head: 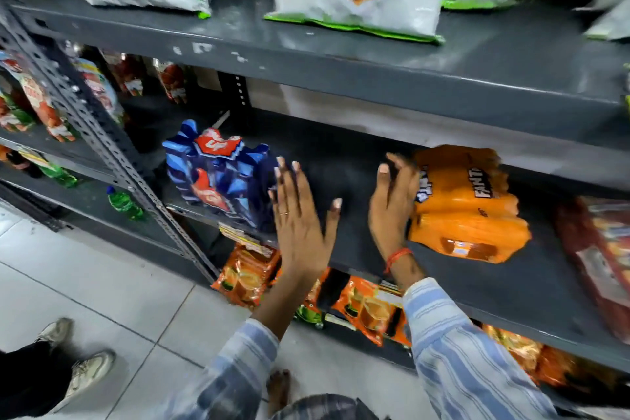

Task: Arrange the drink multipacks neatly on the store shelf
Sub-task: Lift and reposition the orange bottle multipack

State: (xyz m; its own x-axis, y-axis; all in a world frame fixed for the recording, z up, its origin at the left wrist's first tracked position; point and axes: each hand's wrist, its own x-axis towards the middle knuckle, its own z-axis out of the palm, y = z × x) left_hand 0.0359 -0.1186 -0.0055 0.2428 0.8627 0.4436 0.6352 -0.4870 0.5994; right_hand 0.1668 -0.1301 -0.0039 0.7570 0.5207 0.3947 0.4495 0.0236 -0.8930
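Both hands work the middle shelf [341,164]: the right hand [392,204], fingers spread, presses the orange pack [467,211] lying to its right, apparently touching; the left hand [300,215], flat and empty, nears the blue pack [218,174] to its left.

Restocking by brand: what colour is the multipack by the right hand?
Orange multipack, clearest in the head view.
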